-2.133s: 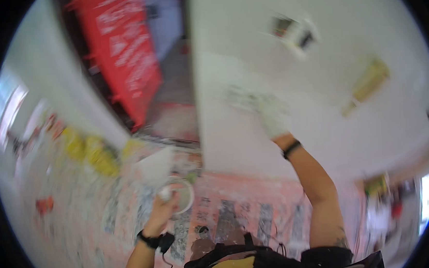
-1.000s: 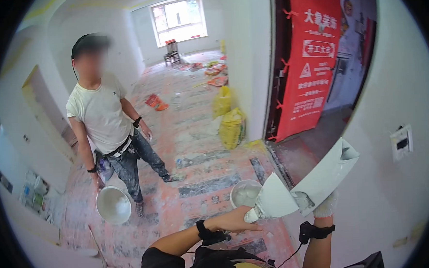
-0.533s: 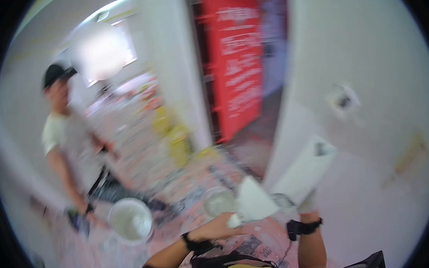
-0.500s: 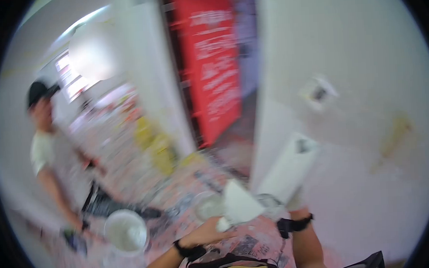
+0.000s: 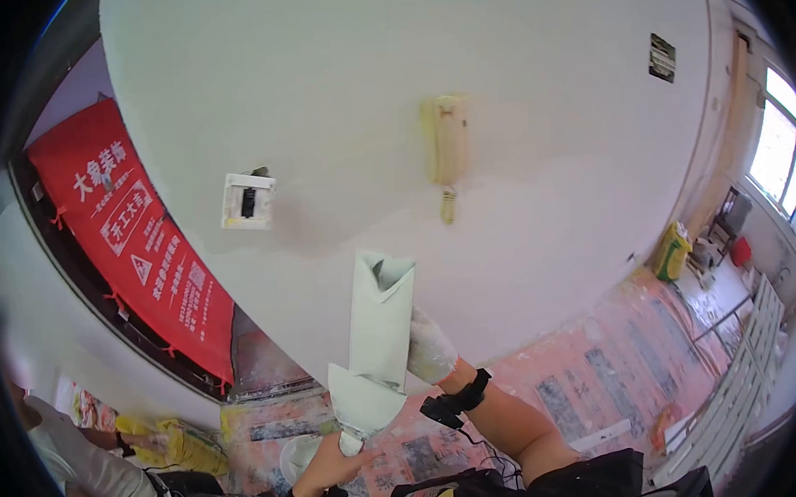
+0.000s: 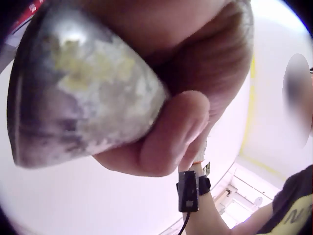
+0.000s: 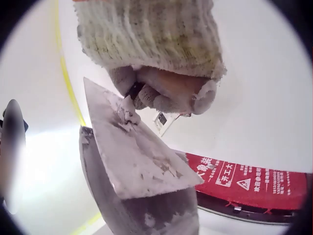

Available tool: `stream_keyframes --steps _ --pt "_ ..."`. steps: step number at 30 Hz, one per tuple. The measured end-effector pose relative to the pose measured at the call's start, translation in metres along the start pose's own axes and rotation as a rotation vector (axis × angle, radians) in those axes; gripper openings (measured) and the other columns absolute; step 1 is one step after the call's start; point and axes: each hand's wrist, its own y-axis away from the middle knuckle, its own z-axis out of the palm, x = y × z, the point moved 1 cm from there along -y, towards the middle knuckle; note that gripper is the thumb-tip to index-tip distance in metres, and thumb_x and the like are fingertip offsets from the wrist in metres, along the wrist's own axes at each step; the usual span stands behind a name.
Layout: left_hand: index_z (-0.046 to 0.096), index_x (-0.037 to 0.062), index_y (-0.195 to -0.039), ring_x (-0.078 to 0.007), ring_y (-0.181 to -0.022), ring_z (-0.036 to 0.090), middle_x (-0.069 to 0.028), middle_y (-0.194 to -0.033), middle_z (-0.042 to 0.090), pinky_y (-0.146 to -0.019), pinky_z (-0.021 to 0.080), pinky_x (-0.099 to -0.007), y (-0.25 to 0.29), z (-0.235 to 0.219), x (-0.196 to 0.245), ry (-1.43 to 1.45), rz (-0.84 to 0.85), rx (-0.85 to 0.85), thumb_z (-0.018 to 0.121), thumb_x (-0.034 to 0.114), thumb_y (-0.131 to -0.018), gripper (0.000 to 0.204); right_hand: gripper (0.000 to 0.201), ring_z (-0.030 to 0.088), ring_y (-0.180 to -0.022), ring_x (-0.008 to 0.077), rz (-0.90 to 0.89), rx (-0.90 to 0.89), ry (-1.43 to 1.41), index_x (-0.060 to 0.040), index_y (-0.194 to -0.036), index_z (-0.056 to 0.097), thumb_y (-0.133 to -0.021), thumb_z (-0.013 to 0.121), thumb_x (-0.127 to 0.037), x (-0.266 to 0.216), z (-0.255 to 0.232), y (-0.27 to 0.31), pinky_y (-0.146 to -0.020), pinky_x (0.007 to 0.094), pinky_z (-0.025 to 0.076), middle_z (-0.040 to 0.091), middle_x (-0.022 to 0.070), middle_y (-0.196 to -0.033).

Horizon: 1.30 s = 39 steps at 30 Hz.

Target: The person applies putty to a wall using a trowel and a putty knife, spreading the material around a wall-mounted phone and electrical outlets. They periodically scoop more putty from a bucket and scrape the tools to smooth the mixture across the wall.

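Centre of frame, against the white wall (image 5: 516, 89): long trowel (image 5: 379, 321) upright, gripped by gloved right hand (image 5: 430, 346) just right of it. Below, short scraper (image 5: 361, 403) overlapping the trowel's lower end, handle clenched in bare left hand (image 5: 328, 468), fingers curled tight.

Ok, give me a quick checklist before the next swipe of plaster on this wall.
1. Left hand grips the small trowel's handle: ok.
2. Gloved right hand holds the long trowel: ok.
3. Small trowel blade overlaps the long trowel's lower end: ok.
4. How much plaster is loaded on the blades: cannot tell.
5. Wall ahead is free of fittings: not ok, switch box and intercom handset are mounted there.
6. Bystander stands away from the blades: ok.
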Motion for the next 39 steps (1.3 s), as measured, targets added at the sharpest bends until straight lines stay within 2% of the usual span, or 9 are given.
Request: stream_keyframes --steps 7,11,13,16,18,20,31,37,39 --pt "0.056 0.0078 -0.078 -0.0062 -0.047 0.046 0.0028 -0.059 0.053 -0.043 0.034 -0.0269 -0.032 -0.037 0.03 0.082 -0.064 -0.162 0.081 0.017 -0.088 0.029 0.03 0.052 -0.064 0.0047 0.119 -0.298 0.908 -0.0081 -0.122 0.06 -0.094 0.062 -0.017 -0.011 -0.009 0.0 -0.054 0.0221 0.039 0.061 -0.0035 -0.082" --pt "0.062 0.0053 -0.08 -0.007 -0.051 0.05 0.001 -0.061 0.058 -0.047 0.039 -0.0277 -0.049 -0.048 0.034 -0.006 0.085 0.014 0.081 0.016 -0.087 0.023 0.034 0.049 -0.06 0.0037 0.053 -0.358 0.988 -0.0057 -0.124 0.062 -0.093 0.064 -0.021 0.009 -0.064 -0.007 -0.051 0.0219 0.038 0.061 -0.003 -0.081" --pt "0.07 0.0012 -0.082 -0.009 -0.062 0.059 -0.0006 -0.069 0.067 -0.058 0.049 -0.0297 -0.06 -0.041 0.035 -0.21 0.265 0.205 0.081 0.017 -0.086 0.019 0.04 0.053 -0.065 0.0054 0.322 -0.199 1.032 -0.0026 -0.13 0.06 -0.094 0.062 -0.019 -0.009 -0.075 0.001 -0.056 0.0244 0.045 0.062 -0.0022 -0.082" --pt "0.069 0.0006 -0.097 -0.0223 -0.074 0.067 -0.0088 -0.083 0.071 -0.068 0.052 -0.0359 -0.087 -0.021 0.037 -0.294 0.535 0.448 0.075 0.014 -0.089 0.017 0.034 0.069 -0.102 0.0161 0.19 -0.116 0.264 -0.0042 -0.135 0.057 -0.103 0.052 -0.013 0.012 -0.101 0.0 -0.086 0.0321 0.059 0.067 0.0086 -0.122" --pt "0.066 0.0017 -0.103 -0.0301 -0.082 0.066 -0.0141 -0.091 0.068 -0.073 0.052 -0.039 -0.09 0.018 0.045 -0.391 0.695 0.555 0.072 0.008 -0.085 0.02 0.035 0.069 -0.102 0.0199 0.327 -0.006 -0.01 -0.0047 -0.137 0.055 -0.108 0.05 -0.025 0.011 -0.129 0.019 -0.091 0.0353 0.059 0.067 0.0088 -0.12" --pt "0.063 0.0037 -0.109 -0.033 -0.089 0.063 -0.0161 -0.096 0.061 -0.077 0.05 -0.04 -0.089 0.036 0.058 -0.397 0.728 0.548 0.07 0.0 -0.078 0.032 0.04 0.068 -0.098 0.0219 0.134 -0.013 0.201 -0.0068 -0.135 0.056 -0.108 0.05 -0.036 0.021 -0.127 0.021 -0.089 0.0357 0.06 0.067 0.0067 -0.117" --pt "0.06 0.0089 -0.124 -0.0355 -0.094 0.055 -0.0145 -0.097 0.051 -0.08 0.045 -0.0418 -0.077 0.039 0.048 -0.728 0.469 0.736 0.063 -0.012 -0.072 0.056 0.037 0.067 -0.106 0.02 0.469 -0.173 -0.033 -0.0084 -0.132 0.058 -0.108 0.05 -0.035 0.022 -0.106 0.031 -0.09 0.0338 0.06 0.066 0.007 -0.121" --pt "0.062 0.0086 -0.121 -0.0346 -0.091 0.055 -0.0152 -0.093 0.051 -0.079 0.046 -0.0427 -0.072 0.021 0.041 -0.748 0.377 0.762 0.062 -0.003 -0.081 0.042 0.041 0.065 -0.108 0.0225 0.457 -0.033 -0.103 -0.0071 -0.136 0.054 -0.107 0.05 -0.035 0.011 -0.077 0.033 -0.099 0.0396 0.055 0.064 0.0079 -0.124" --pt "0.065 0.0065 -0.114 -0.0365 -0.09 0.059 -0.0172 -0.094 0.058 -0.078 0.047 -0.043 -0.065 0.015 0.039 -0.792 0.335 0.741 0.065 -0.001 -0.082 0.033 0.041 0.065 -0.108 0.0241 0.529 -0.115 -0.244 -0.0072 -0.136 0.054 -0.107 0.051 -0.035 0.011 -0.117 0.025 -0.099 0.0418 0.054 0.064 0.0074 -0.123"
